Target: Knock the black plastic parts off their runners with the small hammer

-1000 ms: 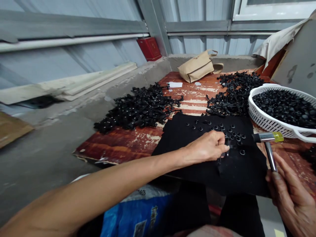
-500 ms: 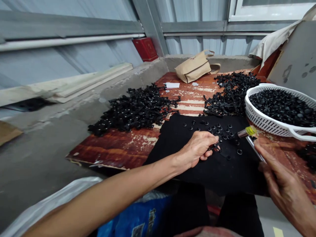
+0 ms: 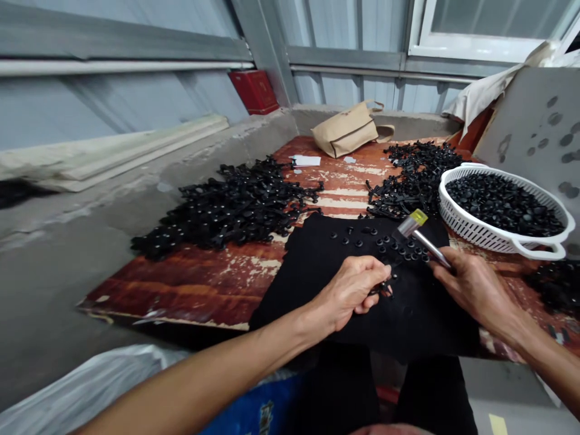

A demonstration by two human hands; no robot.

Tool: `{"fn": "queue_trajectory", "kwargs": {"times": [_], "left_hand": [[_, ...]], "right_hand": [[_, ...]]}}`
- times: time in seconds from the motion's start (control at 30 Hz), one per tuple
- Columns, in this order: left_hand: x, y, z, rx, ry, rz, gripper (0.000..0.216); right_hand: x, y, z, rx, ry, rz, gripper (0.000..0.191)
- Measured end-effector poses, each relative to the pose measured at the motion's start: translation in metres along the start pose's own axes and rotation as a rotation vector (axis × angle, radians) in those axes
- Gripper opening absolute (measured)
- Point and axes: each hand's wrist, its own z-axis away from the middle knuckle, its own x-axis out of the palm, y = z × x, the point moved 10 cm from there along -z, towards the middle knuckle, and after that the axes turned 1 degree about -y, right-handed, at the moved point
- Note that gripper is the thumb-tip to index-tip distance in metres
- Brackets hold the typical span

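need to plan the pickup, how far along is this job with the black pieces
Done, probably: the big pile of black strips left of the black cloth, though I can't tell finished from unfinished. In hand: the left hand pinches a small black piece on the cloth, and the right hand holds a hammer. Left: loose round studs on the cloth, a white basket of them and a second pile behind.

The left hand (image 3: 351, 290) pinches a small black part (image 3: 385, 286) over the black cloth (image 3: 312, 272) at the counter (image 3: 203, 284) near edge; the right hand (image 3: 471, 287) grips the hammer (image 3: 423, 240) above loose studs (image 3: 385, 241).
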Motion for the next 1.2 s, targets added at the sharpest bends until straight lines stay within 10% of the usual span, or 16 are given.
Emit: {"fn": "queue_trajectory", "kwargs": {"times": [1.2], "left_hand": [[-0.006,-0.007,0.013,0.094,-0.101,0.081,0.036]], "right_hand": [[0.017,-0.032,-0.019,-0.031,-0.184,0.377,0.019]]}}
